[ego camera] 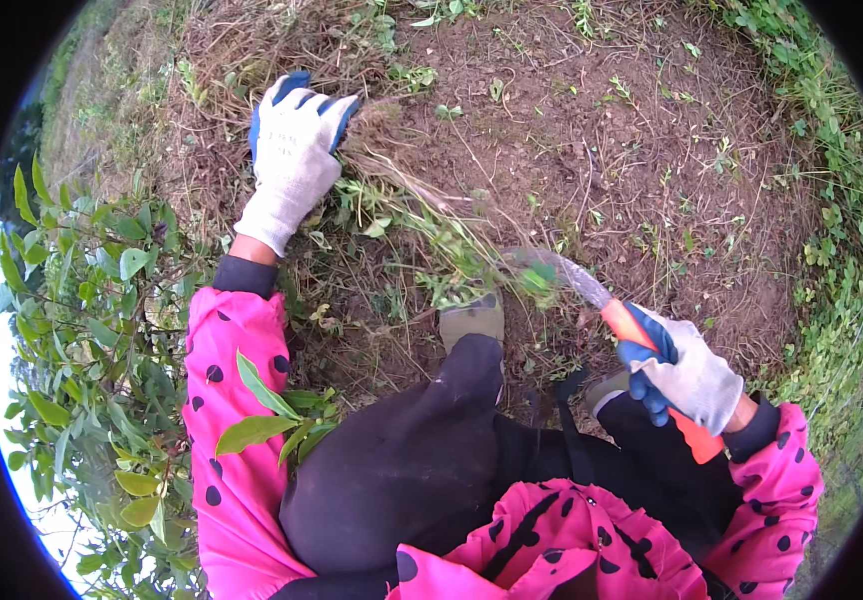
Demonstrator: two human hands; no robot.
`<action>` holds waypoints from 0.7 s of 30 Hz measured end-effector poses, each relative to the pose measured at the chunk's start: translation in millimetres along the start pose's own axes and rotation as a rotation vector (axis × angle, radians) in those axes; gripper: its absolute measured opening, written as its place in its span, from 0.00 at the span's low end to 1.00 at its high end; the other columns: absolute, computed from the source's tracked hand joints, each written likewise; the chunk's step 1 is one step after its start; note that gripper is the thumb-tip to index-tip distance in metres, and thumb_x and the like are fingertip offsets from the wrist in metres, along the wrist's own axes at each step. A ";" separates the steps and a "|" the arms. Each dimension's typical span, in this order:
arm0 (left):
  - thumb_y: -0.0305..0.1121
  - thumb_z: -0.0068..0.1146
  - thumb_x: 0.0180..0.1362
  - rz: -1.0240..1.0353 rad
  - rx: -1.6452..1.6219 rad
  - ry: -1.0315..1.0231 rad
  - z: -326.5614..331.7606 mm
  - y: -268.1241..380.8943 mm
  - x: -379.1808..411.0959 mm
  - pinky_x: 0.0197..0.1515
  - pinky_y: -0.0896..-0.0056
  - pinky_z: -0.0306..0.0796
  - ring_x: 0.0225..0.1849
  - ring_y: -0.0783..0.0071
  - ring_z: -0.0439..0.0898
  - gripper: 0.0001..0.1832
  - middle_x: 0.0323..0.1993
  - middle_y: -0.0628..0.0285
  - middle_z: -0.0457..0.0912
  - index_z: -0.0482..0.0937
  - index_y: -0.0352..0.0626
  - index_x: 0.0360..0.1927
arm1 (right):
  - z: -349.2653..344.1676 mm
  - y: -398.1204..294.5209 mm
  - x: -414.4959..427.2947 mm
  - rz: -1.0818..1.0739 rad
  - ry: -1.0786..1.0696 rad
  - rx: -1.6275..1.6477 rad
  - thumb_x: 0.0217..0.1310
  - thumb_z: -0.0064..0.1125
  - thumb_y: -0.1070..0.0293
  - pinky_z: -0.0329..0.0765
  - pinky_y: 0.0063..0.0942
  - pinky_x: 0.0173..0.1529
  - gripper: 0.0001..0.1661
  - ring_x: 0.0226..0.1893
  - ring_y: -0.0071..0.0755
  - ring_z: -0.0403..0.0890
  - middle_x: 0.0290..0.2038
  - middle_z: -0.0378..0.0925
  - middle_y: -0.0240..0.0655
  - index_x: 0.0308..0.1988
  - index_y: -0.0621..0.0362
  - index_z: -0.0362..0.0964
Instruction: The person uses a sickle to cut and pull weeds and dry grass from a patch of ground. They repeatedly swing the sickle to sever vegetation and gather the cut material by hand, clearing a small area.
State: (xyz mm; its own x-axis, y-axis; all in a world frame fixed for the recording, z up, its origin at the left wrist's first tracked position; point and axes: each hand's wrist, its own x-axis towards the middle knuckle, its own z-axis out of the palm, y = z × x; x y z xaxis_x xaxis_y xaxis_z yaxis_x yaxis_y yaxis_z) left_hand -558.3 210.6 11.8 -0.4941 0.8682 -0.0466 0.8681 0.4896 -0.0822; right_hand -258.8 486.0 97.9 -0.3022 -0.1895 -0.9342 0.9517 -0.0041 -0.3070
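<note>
My right hand [683,371], in a white glove with blue coated fingers, is closed around the orange handle [630,326] of a sickle. Its curved metal blade [581,281] points up and left, the tip blurred among uprooted weeds [469,247]. These weeds stretch from the blade toward my left hand [296,146], with pale roots near its fingertips. That hand, in a matching glove, lies palm down at a heap of dry pulled weeds [229,60]. Its fingers hide whatever is under them, so I cannot tell whether it grips any stems.
Bare brown soil [626,172] with scattered cuttings spreads ahead. A leafy shrub [101,330] stands close on the left, one leafy sprig [259,431] beside my left sleeve. Low green vines [844,247] border the right. My shoe [473,319] is just below the weeds and blade.
</note>
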 end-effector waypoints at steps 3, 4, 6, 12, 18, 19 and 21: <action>0.23 0.57 0.33 -0.024 0.254 0.047 -5.7 -63.4 12.5 0.61 0.58 0.56 0.47 0.67 0.75 0.28 0.37 0.66 0.80 0.77 0.55 0.45 | -27.7 -4.1 -39.2 -0.137 0.327 0.154 0.58 0.45 0.73 0.67 0.17 0.13 0.30 0.11 0.18 0.68 0.18 0.68 0.29 0.61 0.59 0.55; 0.23 0.57 0.34 0.013 0.280 0.062 -7.6 -75.3 13.7 0.62 0.58 0.56 0.48 0.68 0.74 0.28 0.37 0.66 0.80 0.78 0.56 0.44 | -33.3 -13.6 -45.0 -0.202 0.424 0.264 0.58 0.45 0.72 0.67 0.17 0.13 0.31 0.10 0.18 0.67 0.18 0.68 0.29 0.62 0.59 0.54; 0.22 0.56 0.36 0.043 0.314 0.082 -6.2 -100.7 9.1 0.63 0.58 0.55 0.48 0.69 0.74 0.26 0.37 0.67 0.80 0.78 0.57 0.43 | -39.0 -20.7 -44.1 -0.301 0.519 0.329 0.58 0.47 0.70 0.67 0.16 0.12 0.31 0.09 0.17 0.66 0.18 0.68 0.29 0.62 0.58 0.54; 0.24 0.51 0.43 -0.062 0.406 0.011 20.6 -145.0 -24.3 0.62 0.59 0.55 0.50 0.71 0.74 0.22 0.39 0.68 0.79 0.79 0.58 0.43 | -2.8 -20.1 32.7 -0.576 0.156 -0.304 0.56 0.49 0.69 0.70 0.18 0.22 0.33 0.19 0.18 0.73 0.22 0.72 0.27 0.62 0.55 0.57; 0.23 0.54 0.44 -0.151 0.556 -0.200 -33.2 -76.1 -8.7 0.64 0.53 0.51 0.62 0.57 0.61 0.42 0.59 0.58 0.65 0.56 0.56 0.66 | 72.0 -44.3 135.4 -0.150 -0.040 0.280 0.61 0.45 0.72 0.66 0.20 0.17 0.22 0.14 0.17 0.65 0.21 0.67 0.26 0.56 0.51 0.61; 0.27 0.66 0.38 -0.182 0.543 -0.278 -44.4 -55.1 -4.7 0.64 0.54 0.53 0.64 0.57 0.58 0.49 0.63 0.61 0.59 0.53 0.57 0.66 | 76.9 -34.6 137.1 -0.152 -0.096 0.271 0.61 0.45 0.72 0.66 0.21 0.17 0.23 0.14 0.18 0.65 0.21 0.67 0.26 0.57 0.50 0.61; 0.28 0.67 0.36 -0.051 0.278 -0.240 -80.8 -7.6 -6.9 0.65 0.53 0.52 0.66 0.57 0.55 0.50 0.63 0.62 0.60 0.55 0.56 0.66 | 87.3 -20.5 130.8 -0.144 -0.093 0.336 0.60 0.44 0.73 0.67 0.22 0.18 0.27 0.15 0.18 0.66 0.21 0.67 0.27 0.60 0.49 0.57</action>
State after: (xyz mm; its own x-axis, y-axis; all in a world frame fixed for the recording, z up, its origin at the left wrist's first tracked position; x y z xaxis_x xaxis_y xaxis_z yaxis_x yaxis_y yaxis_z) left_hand -557.6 207.4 93.2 -0.5621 0.7836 -0.2646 0.8120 0.4621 -0.3566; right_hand -313.0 375.6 -2.1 -0.4427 -0.2514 -0.8607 0.8691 -0.3565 -0.3429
